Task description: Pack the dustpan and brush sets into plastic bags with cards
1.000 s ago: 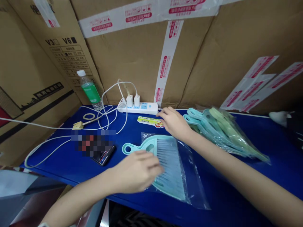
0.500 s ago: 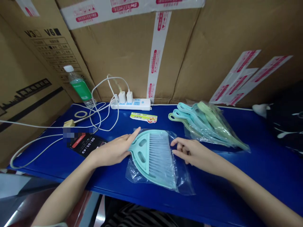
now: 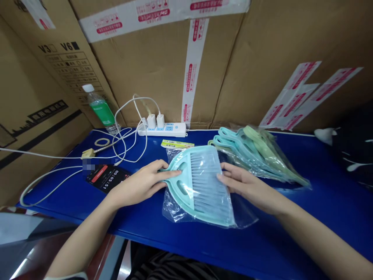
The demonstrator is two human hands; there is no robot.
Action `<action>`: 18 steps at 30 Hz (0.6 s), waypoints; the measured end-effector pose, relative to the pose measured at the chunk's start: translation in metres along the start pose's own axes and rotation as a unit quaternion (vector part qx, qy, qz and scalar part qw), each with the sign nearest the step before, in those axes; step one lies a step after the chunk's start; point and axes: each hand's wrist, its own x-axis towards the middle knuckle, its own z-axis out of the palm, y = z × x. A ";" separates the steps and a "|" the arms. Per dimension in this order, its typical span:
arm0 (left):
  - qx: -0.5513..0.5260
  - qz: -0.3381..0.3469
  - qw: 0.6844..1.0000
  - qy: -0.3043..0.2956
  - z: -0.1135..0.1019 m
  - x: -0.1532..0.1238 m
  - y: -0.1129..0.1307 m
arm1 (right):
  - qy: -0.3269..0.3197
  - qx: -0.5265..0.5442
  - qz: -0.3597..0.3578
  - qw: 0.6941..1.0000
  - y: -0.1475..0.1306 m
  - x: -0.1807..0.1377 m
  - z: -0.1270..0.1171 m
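Observation:
A light-blue dustpan with a hand brush nested in it [image 3: 186,186] sits in a clear plastic bag [image 3: 244,219], tilted a little above the table. My left hand [image 3: 148,179] is closed around the handle end, its index finger stretched over the brush's slotted head. At the opposite edge, my right hand [image 3: 240,181] pinches the bagged set, thumb by the bristle tips and other fingers partly hidden behind it. To the right lies a pile of similar bagged sets [image 3: 250,147] in blue and green.
A yellow-green label strip [image 3: 177,144] lies behind the set, before a white power strip [image 3: 163,130]. At left are tangled white cables [image 3: 128,144], a bottle [image 3: 101,111], a beaded ring [image 3: 101,142] and a phone with a timer [image 3: 106,179]. Cardboard [image 3: 163,77] walls the back.
The dustpan and brush set has come up off the table and shifted slightly right. My right hand has moved from beside it to gripping its edge; my left hand stays at the handle.

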 end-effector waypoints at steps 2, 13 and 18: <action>0.058 0.012 0.998 0.038 0.002 0.000 0.006 | -0.005 0.031 0.011 0.999 0.004 0.002 0.000; 0.175 0.185 0.952 0.170 -0.009 -0.028 0.017 | -0.010 0.078 0.022 0.997 0.000 -0.001 -0.007; 0.170 -0.026 0.964 0.204 -0.020 -0.097 -0.002 | 0.000 0.042 0.019 0.999 -0.007 -0.006 -0.005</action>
